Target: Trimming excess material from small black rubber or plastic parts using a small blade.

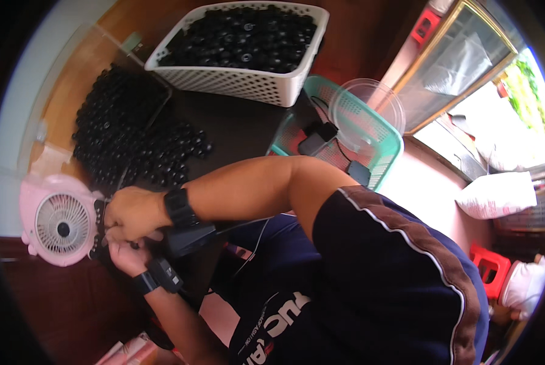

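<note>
My right hand (135,213), reaching in along the upper arm, is closed, its fingertips bent down over my left. My left hand (129,257) comes from below, also closed, with a small black round piece (134,245) showing at its fingers. What the right fingers grip is hidden. Both hands meet beside a black strip with a row of light dots (98,222), which stands upright against the pink fan (62,228). Just beyond the hands, a large heap of small black round pieces (117,121) spreads over the dark tabletop (215,115).
A white perforated basket (242,82) full of similar black pieces stands at the back. Right of it, a green basket (382,161) holds black devices, cables and a clear round lid (370,112). A red stool (490,271) and a white sack (497,196) are farther right.
</note>
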A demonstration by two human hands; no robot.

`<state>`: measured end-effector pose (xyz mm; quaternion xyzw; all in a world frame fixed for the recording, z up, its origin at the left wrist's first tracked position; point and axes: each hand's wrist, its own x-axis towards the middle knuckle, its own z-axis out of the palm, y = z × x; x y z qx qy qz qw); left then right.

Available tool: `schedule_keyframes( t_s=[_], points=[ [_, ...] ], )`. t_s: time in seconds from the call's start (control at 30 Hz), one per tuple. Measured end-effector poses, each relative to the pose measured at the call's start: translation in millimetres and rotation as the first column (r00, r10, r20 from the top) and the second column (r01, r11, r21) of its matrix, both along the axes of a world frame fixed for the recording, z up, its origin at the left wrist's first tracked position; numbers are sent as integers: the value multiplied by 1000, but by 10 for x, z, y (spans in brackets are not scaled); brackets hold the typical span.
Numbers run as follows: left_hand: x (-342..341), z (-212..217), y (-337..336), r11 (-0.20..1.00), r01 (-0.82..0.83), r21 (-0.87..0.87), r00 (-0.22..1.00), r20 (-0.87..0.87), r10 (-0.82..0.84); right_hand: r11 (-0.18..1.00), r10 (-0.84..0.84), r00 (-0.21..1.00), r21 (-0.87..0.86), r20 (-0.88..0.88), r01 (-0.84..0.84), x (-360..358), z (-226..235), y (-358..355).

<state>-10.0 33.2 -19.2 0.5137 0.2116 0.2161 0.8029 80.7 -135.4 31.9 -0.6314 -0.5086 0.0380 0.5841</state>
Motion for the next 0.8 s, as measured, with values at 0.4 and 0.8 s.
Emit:
schedule_keyframes(
  t_s=[0.4, 0.8],
  points=[
    [145, 186, -368, 984, -133, -116, 986, 82, 143, 999, 23, 976, 37, 217, -32, 5, -95, 156],
    [44, 269, -329, 990, -27, -139, 971, 231, 59, 991, 49, 988, 119, 147, -67, 16, -115, 253]
  ],
)
